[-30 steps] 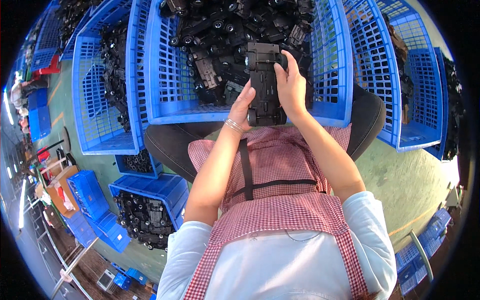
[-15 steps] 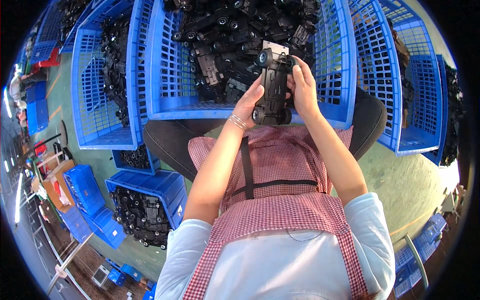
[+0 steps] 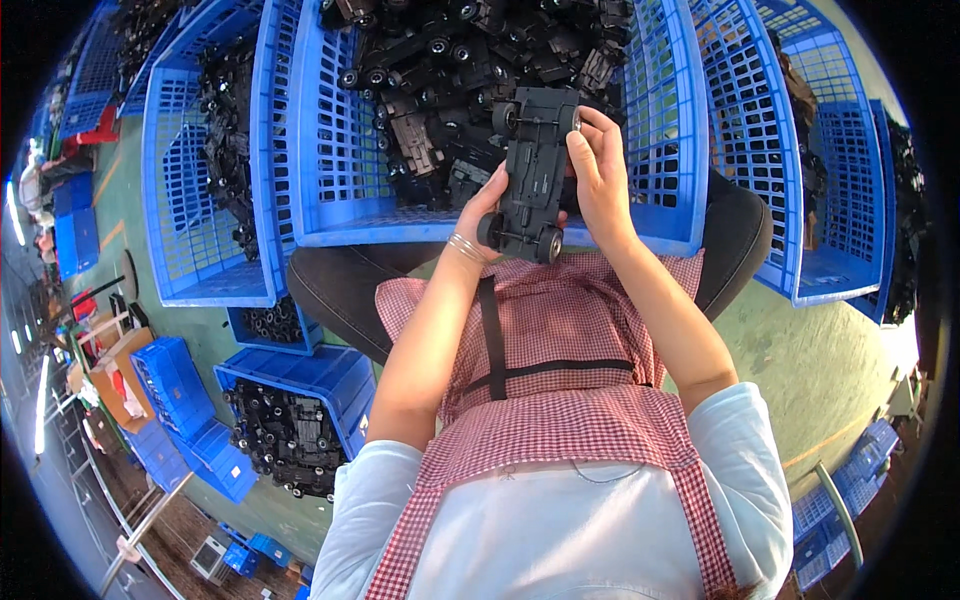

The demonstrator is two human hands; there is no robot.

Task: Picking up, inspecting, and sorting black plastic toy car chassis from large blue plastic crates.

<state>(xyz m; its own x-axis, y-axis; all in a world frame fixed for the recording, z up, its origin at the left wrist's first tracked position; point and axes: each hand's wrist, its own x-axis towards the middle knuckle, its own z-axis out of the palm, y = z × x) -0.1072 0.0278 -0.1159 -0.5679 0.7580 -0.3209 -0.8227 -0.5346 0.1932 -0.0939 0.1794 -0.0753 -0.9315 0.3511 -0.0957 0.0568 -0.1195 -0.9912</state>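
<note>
A black toy car chassis [image 3: 534, 178] with wheels is held between my two hands, over the near rim of a blue plastic crate [image 3: 380, 236]. My left hand [image 3: 474, 222] is closed round its near left side by a wheel; some of its fingers are hidden beneath. My right hand [image 3: 602, 178] grips the far right side, thumb and fingers at the far right wheel. The flat underside with its moulded ridges faces up. Beyond it, a heap of similar black chassis [image 3: 440, 90] fills the crate.
More blue crates stand at the left [image 3: 205, 285] and right [image 3: 815, 285], holding dark parts. Behind my left leg are a small bin of wheels [image 3: 270, 325] and a blue box [image 3: 330, 375] with chassis. My bent knees flank the crate.
The chassis has tilted and turned slightly, its near end swinging right. The pale plate at its far end no longer shows. My right hand has shifted a little on the far wheel.
</note>
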